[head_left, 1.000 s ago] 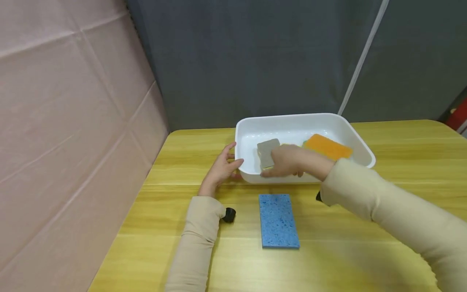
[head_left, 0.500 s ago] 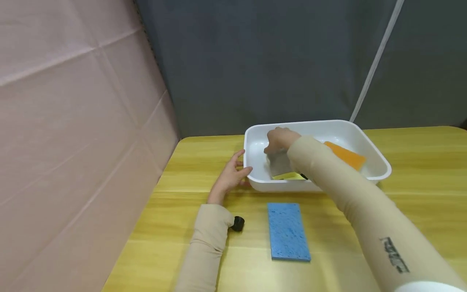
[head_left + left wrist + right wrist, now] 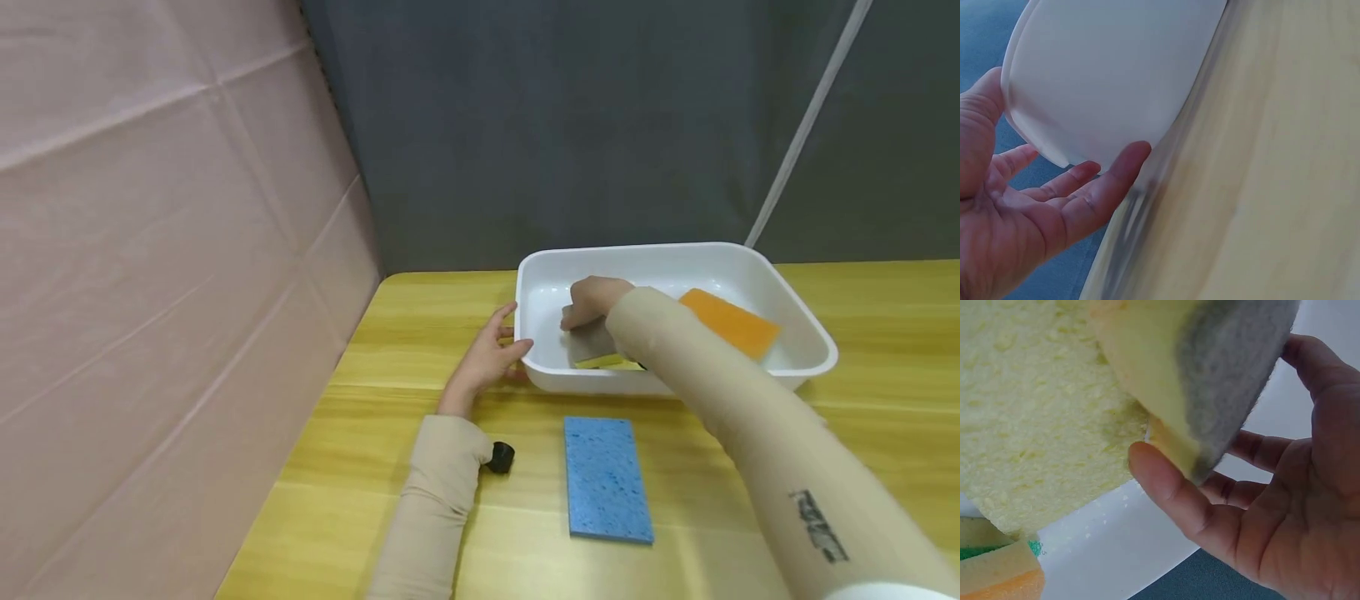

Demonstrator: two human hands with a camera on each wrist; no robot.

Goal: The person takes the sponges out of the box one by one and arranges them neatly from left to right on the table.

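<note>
Two hands are working at the tub (image 3: 795, 329): the right hand (image 3: 592, 302) is gripping a sponge (image 3: 592, 343) inside it, the left hand (image 3: 487, 360), fingers relaxed, is touching its wall. The sleeve print (image 3: 821, 525) is unreadable.

surface: yellow wooden table (image 3: 862, 433) | on it: white tub (image 3: 813, 354), blue sponge (image 3: 606, 477)

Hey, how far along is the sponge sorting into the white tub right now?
Looks done: the orange sponge already lies inside the white tub. In hand: the right hand holds the grey-and-yellow sponge inside the tub, not yet let go, while the left hand touches the tub's near left corner. Left: the blue sponge lies untouched on the table in front of the tub.
</note>
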